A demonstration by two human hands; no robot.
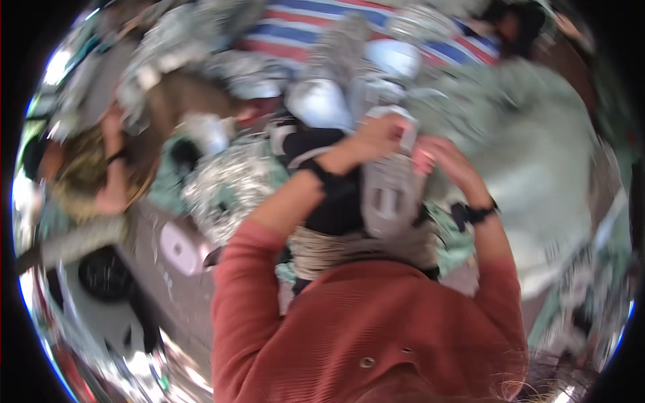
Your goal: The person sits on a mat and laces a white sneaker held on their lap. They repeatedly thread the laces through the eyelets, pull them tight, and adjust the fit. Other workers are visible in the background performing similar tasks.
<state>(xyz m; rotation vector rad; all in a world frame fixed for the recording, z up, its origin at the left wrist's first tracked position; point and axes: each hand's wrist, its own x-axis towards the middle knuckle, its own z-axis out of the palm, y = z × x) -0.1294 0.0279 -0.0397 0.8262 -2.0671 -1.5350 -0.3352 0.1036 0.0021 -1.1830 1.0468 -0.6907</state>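
On my lap lies a long, flat grey piece [393, 195] with a rounded near end and a slot-like mark; blur hides its exact kind. Over its far end my left hand [381, 140] is closed, pinching a white strip [408, 136]. Just to the right, my right hand [440, 158] is curled with its fingers drawn together beside the strip. What it grips, if anything, is too blurred to make out. Beyond my hands stretch a row of similar grey pieces [339, 50] and rounded pale shapes [319, 104].
A large pale green sack [517, 154] bulges at the right. Crumpled clear plastic [225, 185] and a pink object [183, 247] lie to the left. Another person's arm [115, 161] shows at the far left. Behind is a striped red, white and blue sheet [285, 33].
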